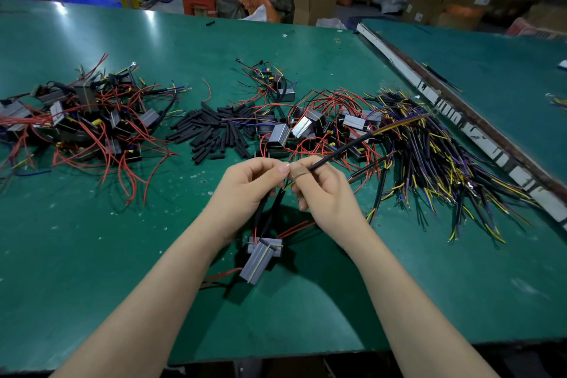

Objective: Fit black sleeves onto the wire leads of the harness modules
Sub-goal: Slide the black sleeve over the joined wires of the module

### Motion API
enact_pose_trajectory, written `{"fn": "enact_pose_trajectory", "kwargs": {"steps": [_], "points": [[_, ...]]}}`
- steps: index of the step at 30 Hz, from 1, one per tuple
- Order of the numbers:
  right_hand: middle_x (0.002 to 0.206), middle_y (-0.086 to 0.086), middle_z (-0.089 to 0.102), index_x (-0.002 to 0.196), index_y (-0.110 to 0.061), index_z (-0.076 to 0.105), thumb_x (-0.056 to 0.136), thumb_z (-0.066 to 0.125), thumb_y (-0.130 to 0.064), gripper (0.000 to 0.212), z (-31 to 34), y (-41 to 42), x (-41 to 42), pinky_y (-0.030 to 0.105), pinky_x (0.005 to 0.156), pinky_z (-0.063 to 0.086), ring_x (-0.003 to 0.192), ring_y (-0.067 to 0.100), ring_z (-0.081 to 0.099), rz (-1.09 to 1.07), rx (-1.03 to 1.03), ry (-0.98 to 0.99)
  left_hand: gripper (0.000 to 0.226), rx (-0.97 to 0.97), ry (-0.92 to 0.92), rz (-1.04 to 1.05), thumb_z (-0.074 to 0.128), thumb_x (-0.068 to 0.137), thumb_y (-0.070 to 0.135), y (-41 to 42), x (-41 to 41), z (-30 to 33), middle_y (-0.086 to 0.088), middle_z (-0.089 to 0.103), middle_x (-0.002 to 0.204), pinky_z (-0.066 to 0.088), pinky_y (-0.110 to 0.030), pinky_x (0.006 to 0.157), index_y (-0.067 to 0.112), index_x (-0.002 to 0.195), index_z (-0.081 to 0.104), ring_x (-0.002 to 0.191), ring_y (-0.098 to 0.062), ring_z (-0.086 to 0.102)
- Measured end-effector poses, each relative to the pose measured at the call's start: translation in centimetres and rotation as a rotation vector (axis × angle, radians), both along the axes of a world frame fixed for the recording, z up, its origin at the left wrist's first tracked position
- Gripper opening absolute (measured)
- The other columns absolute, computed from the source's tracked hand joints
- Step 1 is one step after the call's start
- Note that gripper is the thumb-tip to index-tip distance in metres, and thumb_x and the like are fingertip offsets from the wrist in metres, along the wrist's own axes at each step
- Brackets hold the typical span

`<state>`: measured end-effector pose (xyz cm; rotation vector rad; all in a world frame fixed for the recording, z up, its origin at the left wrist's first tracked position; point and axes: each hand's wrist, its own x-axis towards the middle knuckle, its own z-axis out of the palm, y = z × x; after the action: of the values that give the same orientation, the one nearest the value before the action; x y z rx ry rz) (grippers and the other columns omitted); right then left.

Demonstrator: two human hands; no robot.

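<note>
My left hand [251,181] and my right hand [322,190] meet above the table's middle. Both pinch the black-sleeved leads of a grey harness module [259,259], which hangs below them just over the green table [92,255]. My right hand also grips a long black cable [352,144] whose yellow and blue wire ends point up to the right. Red wires trail from the module. A heap of loose black sleeves [214,129] lies beyond my hands.
A pile of modules with red wires [79,120] lies at the left. More modules [306,129] lie in the middle, and a bundle of black cables with yellow and blue ends [435,163] spreads at the right. A second table [491,77] abuts at the right.
</note>
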<state>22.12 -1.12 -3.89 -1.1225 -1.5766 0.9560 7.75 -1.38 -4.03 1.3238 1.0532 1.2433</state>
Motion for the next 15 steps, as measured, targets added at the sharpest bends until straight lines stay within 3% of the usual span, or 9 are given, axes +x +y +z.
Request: {"fn": "enact_pose_trajectory", "kwargs": {"steps": [4,8,11,15], "points": [[0.059,-0.012,0.053,0.078,-0.013,0.058,0.097,0.053,-0.026,0.024,-0.19,0.01,0.02,0.026,0.055,0.043,0.049,0.006,0.048,-0.001,0.061,-0.086,0.013,0.131,0.194,0.156,0.06,0.091,0.019,-0.08,0.1,-0.04,0.006,0.051,0.064,0.037,-0.021,0.057,0.021,0.079,0.062,0.058,-0.007,0.041],[0.062,-0.017,0.05,0.082,-0.023,0.058,0.097,0.053,-0.024,0.016,-0.48,0.06,0.08,0.017,0.061,0.039,0.06,-0.001,0.05,-0.034,0.233,-0.299,0.016,0.203,0.357,0.289,0.06,0.09,0.023,-0.07,0.22,-0.26,0.01,0.054,0.063,0.036,-0.013,0.057,0.027,0.075,0.059,0.056,-0.001,0.043],[0.086,-0.01,0.059,0.095,-0.014,0.062,0.097,0.047,-0.032,0.023,-0.87,0.05,0.42,0.033,0.066,0.047,0.076,0.015,0.057,-0.087,0.339,-0.523,0.014,0.24,0.479,0.298,0.059,0.09,0.023,-0.01,0.25,-0.41,0.007,0.055,0.064,0.035,-0.011,0.057,0.025,0.076,0.058,0.059,-0.002,0.045],[0.092,-0.007,0.055,0.098,-0.018,0.063,0.098,0.045,-0.035,0.025,-0.87,0.07,0.77,0.031,0.059,0.045,0.082,0.015,0.053,-0.145,0.524,-0.549,0.012,0.257,0.501,0.282,0.059,0.09,0.021,-0.05,-0.02,-0.43,0.007,0.056,0.066,0.036,-0.012,0.058,0.023,0.078,0.06,0.06,-0.003,0.046]]}}
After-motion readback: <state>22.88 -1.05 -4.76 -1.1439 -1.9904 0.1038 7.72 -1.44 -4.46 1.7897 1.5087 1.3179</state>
